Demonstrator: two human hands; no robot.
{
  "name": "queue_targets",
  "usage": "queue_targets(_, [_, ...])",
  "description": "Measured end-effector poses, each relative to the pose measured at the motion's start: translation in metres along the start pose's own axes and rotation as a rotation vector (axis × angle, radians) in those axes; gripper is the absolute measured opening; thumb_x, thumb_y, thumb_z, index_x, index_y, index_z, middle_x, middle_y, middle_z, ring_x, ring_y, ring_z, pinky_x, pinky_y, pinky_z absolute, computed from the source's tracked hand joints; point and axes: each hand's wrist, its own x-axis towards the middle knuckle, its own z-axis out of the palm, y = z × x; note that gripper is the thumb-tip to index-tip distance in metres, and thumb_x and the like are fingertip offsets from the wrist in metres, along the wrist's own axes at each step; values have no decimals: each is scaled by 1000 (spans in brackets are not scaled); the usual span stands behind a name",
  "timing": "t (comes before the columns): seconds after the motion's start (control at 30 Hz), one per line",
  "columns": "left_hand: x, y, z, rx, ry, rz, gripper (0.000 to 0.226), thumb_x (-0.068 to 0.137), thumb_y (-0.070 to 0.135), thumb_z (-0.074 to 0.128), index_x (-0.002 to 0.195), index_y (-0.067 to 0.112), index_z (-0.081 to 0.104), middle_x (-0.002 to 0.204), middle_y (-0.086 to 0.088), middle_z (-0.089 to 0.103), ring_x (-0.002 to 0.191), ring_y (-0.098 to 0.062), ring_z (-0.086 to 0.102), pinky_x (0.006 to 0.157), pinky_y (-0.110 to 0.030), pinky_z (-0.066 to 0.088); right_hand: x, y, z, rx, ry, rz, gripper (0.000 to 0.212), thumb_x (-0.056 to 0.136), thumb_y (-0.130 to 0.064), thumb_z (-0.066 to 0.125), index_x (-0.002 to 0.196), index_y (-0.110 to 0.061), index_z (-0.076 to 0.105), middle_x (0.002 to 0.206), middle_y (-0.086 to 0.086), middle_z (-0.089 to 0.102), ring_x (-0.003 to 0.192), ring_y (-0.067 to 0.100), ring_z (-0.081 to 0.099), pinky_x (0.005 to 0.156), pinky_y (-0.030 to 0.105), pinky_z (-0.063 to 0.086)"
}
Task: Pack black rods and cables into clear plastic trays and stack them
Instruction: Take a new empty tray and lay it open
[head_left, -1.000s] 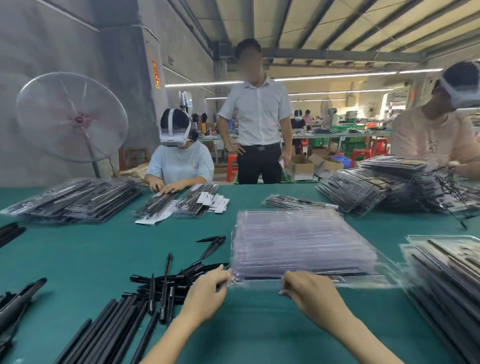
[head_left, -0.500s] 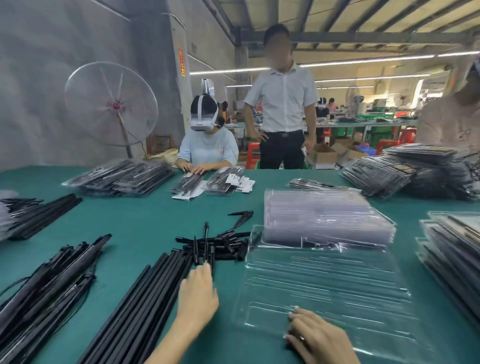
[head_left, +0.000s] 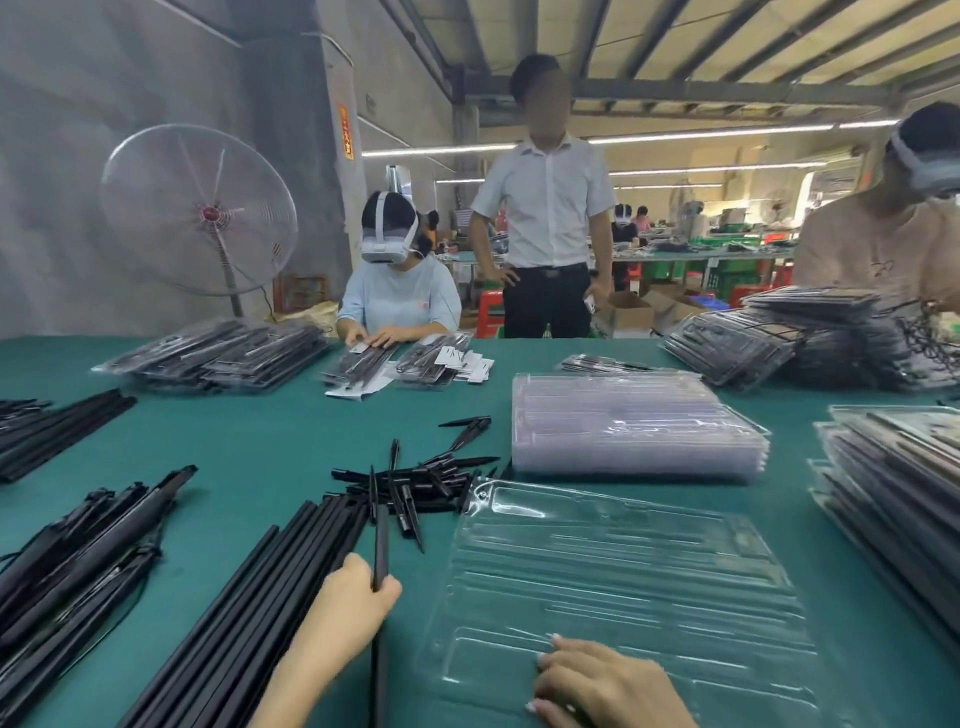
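An empty clear plastic tray (head_left: 613, 577) lies flat on the green table in front of me. My right hand (head_left: 602, 686) rests on the tray's near edge with fingers curled. My left hand (head_left: 348, 597) grips a short black rod (head_left: 381, 551) that points away from me, just left of the tray. A bundle of long black rods (head_left: 249, 613) lies diagonally under and beside that hand. Several short black pieces (head_left: 415, 480) lie in a loose heap beyond it. A stack of empty clear trays (head_left: 628, 426) sits behind the tray.
Black cable assemblies (head_left: 78, 556) lie at the near left, more rods (head_left: 47, 431) at the far left. Packed trays are stacked at the right edge (head_left: 904, 499), back right (head_left: 779, 343) and back left (head_left: 218, 353). Three people stand or sit around the far side; a fan (head_left: 200, 210) stands behind.
One tray was pulled off the stack and now lies close to me. My left hand moved to the rods and picked up a short black rod. The right hand stays on the tray's near edge.
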Motion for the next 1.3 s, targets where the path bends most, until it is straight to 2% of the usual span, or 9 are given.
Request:
queue_targets(0.13, [-11,32,12,-650,-118,-68,11,96,11,47,93,3,40,74,-12,60,37,-11,44,36,-21,32,3,2,-8,389,-118,210,32,94,-51,36,123,-47,49,141,-30,38,131,-17,27,110,12,25])
queue_targets(0.3, [-8,65,42,-1187,-96,-144,13,98,12,51,100,6,40,69,-11,55,41,-13,55,39,-19,45,-3,40,-54,1073,-430,377,46,92,-43,53,136,-30,44,123,-2,64,99,12,65,87,23,47])
queue_targets(0.37, [-3,71,48,-1269,-60,-109,16,97,10,53,102,8,39,74,-13,57,45,-15,60,42,-20,49,-10,62,-71,976,-459,403,44,94,-28,60,135,-27,47,109,8,70,79,12,62,75,23,50])
queue_targets(0.47, [6,68,47,-1351,18,-63,11,97,9,52,96,9,41,77,-15,68,51,-20,65,46,-22,53,-17,94,-81,641,-218,520,32,93,-11,60,114,-34,64,88,1,74,66,4,57,64,19,47])
queue_targets(0.63, [21,43,48,-1015,6,43,2,89,1,60,90,-1,61,80,-16,66,57,-20,68,54,-21,55,-41,121,-77,454,8,600,35,84,-6,70,92,-39,74,94,-15,73,87,3,68,76,20,51])
queue_targets(0.8, [16,35,64,-536,45,283,24,82,-2,69,74,21,67,81,2,68,59,-6,63,60,-15,51,-55,135,-66,256,-17,535,56,71,-5,82,92,-53,66,87,-20,69,83,-3,65,78,11,48])
queue_targets(0.93, [12,35,71,-193,77,546,29,90,3,61,110,25,65,123,19,42,96,3,53,91,-9,39,-63,140,-63,163,45,550,36,67,-17,84,86,-44,69,86,-16,57,90,1,57,77,14,45])
queue_targets(1.03, [9,33,72,-33,81,633,31,96,12,52,122,26,63,113,18,46,104,2,44,92,-11,35,-67,140,-62,85,63,564,21,67,-32,78,81,-46,70,80,-21,58,85,-1,54,68,19,42])
queue_targets(1.3, [5,30,71,77,145,665,34,96,14,52,126,29,59,116,19,54,115,1,44,103,-14,23,-63,143,-52,-33,61,579,29,66,-11,86,75,-34,71,78,-23,59,77,1,55,69,31,44])
